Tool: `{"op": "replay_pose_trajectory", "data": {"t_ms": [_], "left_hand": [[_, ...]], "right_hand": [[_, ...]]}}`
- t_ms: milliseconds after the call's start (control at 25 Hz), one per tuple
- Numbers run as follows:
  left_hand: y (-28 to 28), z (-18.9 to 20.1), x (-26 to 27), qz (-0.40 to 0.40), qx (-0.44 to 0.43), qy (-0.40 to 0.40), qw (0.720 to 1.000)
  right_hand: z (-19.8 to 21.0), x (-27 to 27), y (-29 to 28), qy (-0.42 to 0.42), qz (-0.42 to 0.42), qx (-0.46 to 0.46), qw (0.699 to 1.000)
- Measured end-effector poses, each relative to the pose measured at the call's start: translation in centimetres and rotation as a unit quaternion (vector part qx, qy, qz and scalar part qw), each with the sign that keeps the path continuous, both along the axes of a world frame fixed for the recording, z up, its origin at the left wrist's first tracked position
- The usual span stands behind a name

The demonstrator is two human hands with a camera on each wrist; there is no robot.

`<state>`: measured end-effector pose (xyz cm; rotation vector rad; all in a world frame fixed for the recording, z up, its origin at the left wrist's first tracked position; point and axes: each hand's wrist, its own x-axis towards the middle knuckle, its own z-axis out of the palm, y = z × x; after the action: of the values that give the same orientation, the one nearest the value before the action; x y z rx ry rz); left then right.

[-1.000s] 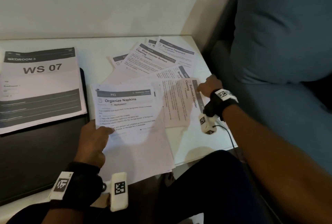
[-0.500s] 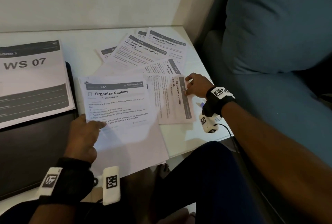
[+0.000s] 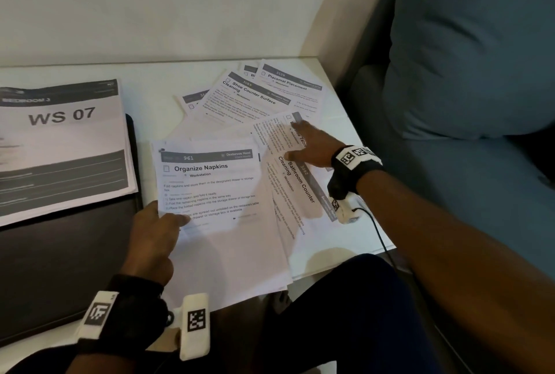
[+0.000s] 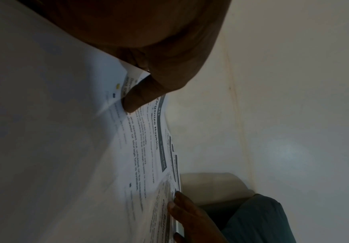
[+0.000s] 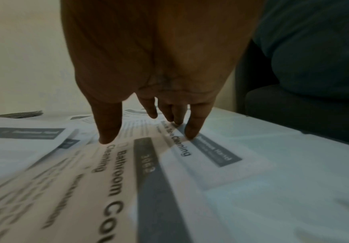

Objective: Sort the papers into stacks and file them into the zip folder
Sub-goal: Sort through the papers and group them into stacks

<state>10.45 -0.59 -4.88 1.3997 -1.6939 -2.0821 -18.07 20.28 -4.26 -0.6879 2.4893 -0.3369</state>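
Note:
My left hand [image 3: 168, 220] pinches the left edge of a paper stack topped by the "Organize Napkins" sheet [image 3: 216, 181], thumb [image 4: 132, 105] on top. The stack overhangs the table's front edge. My right hand [image 3: 303, 145] lies flat with straight, spread fingers [image 5: 192, 131] on the "Bedside Table Cleaning" sheet [image 3: 276, 136], its thumb at the top of the tilted "Bathroom Counter Cleaning" sheet [image 3: 300, 193]. Further back fan the "Shoe Counter Surface Cleaning" sheet [image 3: 243, 103] and the "Placemat Placement" sheet [image 3: 291, 85]. The black zip folder [image 3: 60, 268] lies at left.
A "WS 07" paper stack [image 3: 63, 145] rests on the folder's far part. The white table [image 3: 354, 241] ends close at the front and right. A blue sofa with a cushion [image 3: 468, 73] stands at the right, and a wall runs behind.
My right hand has moved from the right edge of the "Bathroom Counter Cleaning" sheet up onto the "Bedside Table Cleaning" sheet. The bathroom sheet has turned and slid toward the napkins stack.

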Motion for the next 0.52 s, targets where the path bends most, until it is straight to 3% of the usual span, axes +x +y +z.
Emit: {"op": "replay_pose_trajectory", "data": {"t_ms": [120,320,520], "left_hand": [[-0.2,-0.1,-0.1,0.0,-0.001,-0.004,1.0],[0.2,-0.1,0.1,-0.002,0.003,-0.006,1.0],[0.3,-1.0,0.3,-0.022,-0.009,-0.011,1.0]], "right_hand": [[-1.1,2.5,-1.3,-0.004,0.022,0.035,0.999],[-1.4,6.9,-1.3,0.094,0.015,0.035,0.995],[0.0,0.7,-4.2,0.091,-0.066,-0.039,0.993]]}}
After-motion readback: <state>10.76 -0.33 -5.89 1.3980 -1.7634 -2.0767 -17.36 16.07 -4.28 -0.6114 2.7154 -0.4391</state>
